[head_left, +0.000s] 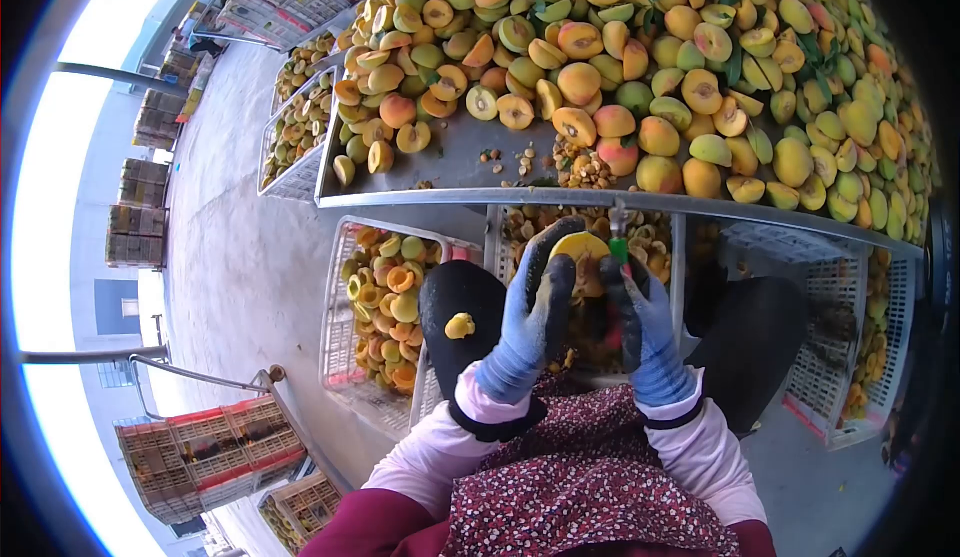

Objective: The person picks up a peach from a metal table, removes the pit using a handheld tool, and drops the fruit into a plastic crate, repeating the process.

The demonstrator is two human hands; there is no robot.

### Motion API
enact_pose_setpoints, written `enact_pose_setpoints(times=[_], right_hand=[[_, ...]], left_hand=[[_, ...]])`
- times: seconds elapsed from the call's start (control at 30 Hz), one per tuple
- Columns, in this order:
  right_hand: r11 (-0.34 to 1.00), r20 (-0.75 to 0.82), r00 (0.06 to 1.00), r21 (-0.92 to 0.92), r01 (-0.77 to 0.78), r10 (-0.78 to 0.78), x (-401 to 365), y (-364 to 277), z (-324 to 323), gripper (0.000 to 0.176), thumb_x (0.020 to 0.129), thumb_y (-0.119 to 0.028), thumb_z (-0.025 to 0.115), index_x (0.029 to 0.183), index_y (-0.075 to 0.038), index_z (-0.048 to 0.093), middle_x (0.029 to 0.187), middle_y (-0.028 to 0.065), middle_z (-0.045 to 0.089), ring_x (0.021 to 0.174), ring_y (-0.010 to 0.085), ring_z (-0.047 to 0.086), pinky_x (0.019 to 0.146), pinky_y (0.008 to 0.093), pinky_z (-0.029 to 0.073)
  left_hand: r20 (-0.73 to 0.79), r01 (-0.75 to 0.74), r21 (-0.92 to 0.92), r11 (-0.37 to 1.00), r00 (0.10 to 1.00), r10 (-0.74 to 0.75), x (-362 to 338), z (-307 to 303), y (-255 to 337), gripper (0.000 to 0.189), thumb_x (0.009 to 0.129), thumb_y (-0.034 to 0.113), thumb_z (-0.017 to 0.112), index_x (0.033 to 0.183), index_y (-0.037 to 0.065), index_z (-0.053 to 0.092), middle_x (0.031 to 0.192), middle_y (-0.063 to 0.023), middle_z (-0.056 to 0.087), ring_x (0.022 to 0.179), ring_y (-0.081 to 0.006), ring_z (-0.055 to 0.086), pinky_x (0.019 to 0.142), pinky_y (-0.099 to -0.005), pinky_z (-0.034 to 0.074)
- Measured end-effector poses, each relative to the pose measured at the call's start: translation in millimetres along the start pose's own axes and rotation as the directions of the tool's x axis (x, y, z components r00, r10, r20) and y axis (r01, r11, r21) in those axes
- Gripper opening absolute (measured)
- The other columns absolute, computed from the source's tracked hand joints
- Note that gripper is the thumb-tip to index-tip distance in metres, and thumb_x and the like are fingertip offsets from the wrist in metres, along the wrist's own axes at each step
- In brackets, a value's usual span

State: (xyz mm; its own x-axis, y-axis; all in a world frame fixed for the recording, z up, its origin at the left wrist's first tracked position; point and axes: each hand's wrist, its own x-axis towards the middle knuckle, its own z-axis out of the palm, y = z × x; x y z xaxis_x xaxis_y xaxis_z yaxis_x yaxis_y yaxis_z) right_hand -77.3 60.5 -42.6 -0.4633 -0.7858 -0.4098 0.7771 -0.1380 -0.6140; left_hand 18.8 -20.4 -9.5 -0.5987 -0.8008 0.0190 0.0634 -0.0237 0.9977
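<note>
My left hand (537,307), in a blue and black glove, is closed round a yellow peach half (580,248) with its cut side showing. Close beside it, my right hand (640,317), gloved alike, has its fingers wrapped round a small tool with a green handle (619,249) and a metal tip pointing up at the table edge. Both hands are above a crate of pitted fruit (650,232), just below the steel table's rim (450,197). Halved peaches (580,83) are heaped on the table, with loose pits (583,169) near its edge.
A white crate (335,357) of pitted halves stands left of my knee. A yellow scrap (460,326) lies on that knee. More white crates (830,327) are under the table at right. Stacked crates (210,447) stand lower left; a person (207,45) is far off.
</note>
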Motion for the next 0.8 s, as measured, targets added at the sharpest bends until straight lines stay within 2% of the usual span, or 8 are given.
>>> enact_pose_setpoints(times=[0.1,0.13,0.23,0.3,0.37,0.57,0.73,0.8], right_hand=[[0.892,0.108,0.994,-0.448,0.054,-0.006,-21.0,4.8,-4.4,0.029,0.09,-0.015,0.057,0.114,0.0,0.053,0.091,0.007,0.062,0.082,0.0078,0.059,0.065,0.0224,0.048],[0.529,0.286,0.894,-0.728,0.436,-0.344,-28.6,2.1,-2.1,0.026,0.088,-0.016,0.058,0.108,-0.001,0.053,0.08,0.0088,0.062,0.068,0.0166,0.063,0.058,0.0305,0.048],[0.226,0.549,0.741,-0.723,0.653,-0.386,-41.9,-21.2,4.6,0.023,0.084,-0.013,0.06,0.103,-0.001,0.052,0.074,0.0126,0.061,0.062,0.029,0.062,0.056,0.0364,0.048],[0.109,0.576,0.767,-0.775,0.622,-0.283,-51.4,-28.5,8.9,0.024,0.081,-0.013,0.062,0.099,0.0,0.051,0.071,0.0153,0.059,0.062,0.0343,0.06,0.054,0.0371,0.047],[-0.017,0.599,0.751,-0.784,0.62,-0.278,-54.4,-24.1,5.9,0.026,0.081,-0.015,0.063,0.098,0.001,0.051,0.069,0.0151,0.058,0.059,0.0336,0.059,0.051,0.038,0.046],[0.102,0.599,0.733,-0.748,0.656,-0.323,-67.6,-6.0,-3.4,0.028,0.082,-0.014,0.062,0.101,0.003,0.051,0.066,0.0168,0.056,0.059,0.0341,0.059,0.052,0.0375,0.045],[0.037,0.594,0.608,-0.699,0.715,-0.526,-79.6,30.6,-25.6,0.024,0.088,-0.013,0.056,0.103,0.004,0.052,0.064,0.0135,0.056,0.058,0.0315,0.057,0.058,0.0359,0.047],[0.772,0.233,0.954,-0.566,0.289,-0.187,-85.4,40.2,-27.7,0.026,0.094,-0.024,0.049,0.1,0.001,0.053,0.066,0.0086,0.054,0.05,0.0232,0.051,0.05,0.0338,0.046]], left_hand=[[-0.18,-0.092,0.024,0.995,0.979,0.095,-13.6,7.1,-8.4,0.046,0.097,0.038,0.04,0.117,-0.002,0.05,0.105,-0.0097,0.058,0.096,-0.0148,0.056,0.085,-0.0271,0.045],[-0.236,0.046,-0.089,0.995,0.969,-0.066,-15.3,0.7,-9.3,0.048,0.097,0.041,0.04,0.114,-0.002,0.051,0.101,-0.0094,0.06,0.092,-0.0144,0.057,0.082,-0.0268,0.047],[-0.266,0.246,-0.341,0.907,0.9,-0.344,-17.8,-6.6,4.9,0.051,0.096,0.046,0.039,0.109,-0.001,0.055,0.093,-0.0079,0.062,0.083,-0.0128,0.059,0.076,-0.0257,0.049],[-0.184,0.064,0.135,0.989,0.982,-0.038,-25.4,-5.3,7.5,0.05,0.096,0.045,0.039,0.107,-0.001,0.057,0.093,-0.0078,0.062,0.081,-0.0122,0.059,0.073,-0.0247,0.049],[-0.155,-0.017,0.084,0.996,0.988,0.03,-31.1,3.8,10.7,0.05,0.097,0.045,0.039,0.105,0.0,0.058,0.091,-0.0071,0.062,0.079,-0.0117,0.059,0.072,-0.0239,0.049],[-0.185,-0.147,0.246,0.958,0.963,0.195,-38.6,8.0,0.8,0.042,0.098,0.036,0.042,0.104,-0.002,0.06,0.087,-0.0054,0.063,0.078,-0.01,0.059,0.071,-0.0225,0.048],[-0.133,0.154,0.139,0.978,0.982,-0.136,-42.0,0.4,7.0,0.033,0.096,0.026,0.044,0.103,-0.004,0.059,0.08,-0.0035,0.061,0.071,-0.0087,0.056,0.065,-0.0219,0.046],[-0.028,0.034,0.214,0.976,0.999,-0.029,-39.0,0.0,20.1,0.032,0.095,0.024,0.044,0.102,-0.004,0.058,0.078,-0.0037,0.06,0.07,-0.0084,0.056,0.064,-0.0224,0.045]])
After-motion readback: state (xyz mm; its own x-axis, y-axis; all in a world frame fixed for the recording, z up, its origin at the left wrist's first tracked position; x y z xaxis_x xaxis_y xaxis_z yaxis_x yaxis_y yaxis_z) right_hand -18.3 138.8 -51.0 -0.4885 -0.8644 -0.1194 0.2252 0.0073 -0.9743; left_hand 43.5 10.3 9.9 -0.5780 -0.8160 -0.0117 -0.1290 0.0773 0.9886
